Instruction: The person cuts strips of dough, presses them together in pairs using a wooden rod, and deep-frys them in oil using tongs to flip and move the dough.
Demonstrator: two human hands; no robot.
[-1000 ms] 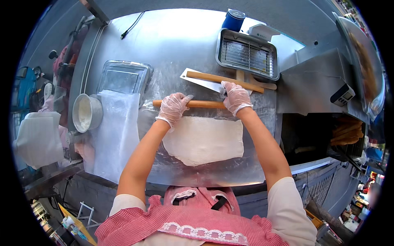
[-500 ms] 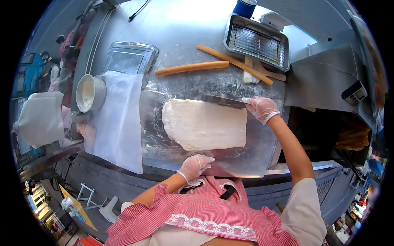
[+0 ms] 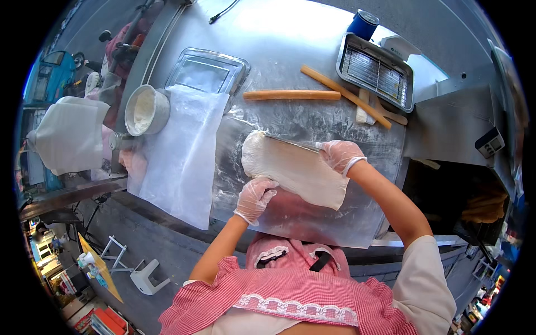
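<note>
A flat sheet of pale dough (image 3: pixel 296 170) lies on the floured metal worktop, slanting down toward the right. My right hand (image 3: pixel 341 155), in a clear plastic glove, is closed round the handle end of a knife (image 3: pixel 291 142) with a long, thin metal blade. That blade runs along the dough's far edge. At the near edge, the gloved fingers of my left hand (image 3: pixel 255 198) are bent together and pinch the dough's rim. The fingertips are partly hidden, so how much dough they hold cannot be seen.
Beyond the dough lie two wooden rolling pins (image 3: pixel 291 95) (image 3: pixel 346 95), near a rack tray (image 3: pixel 375 71). Left are a plastic sheet (image 3: pixel 181 151), a clear lid (image 3: pixel 207 71) and a flour pot (image 3: pixel 146 110). An open-fronted metal compartment (image 3: pixel 441 190) stands right.
My left hand has moved up from the table's front edge onto the dough's near rim. The dough now lies more slanted and narrower, with the knife further left along its far edge.
</note>
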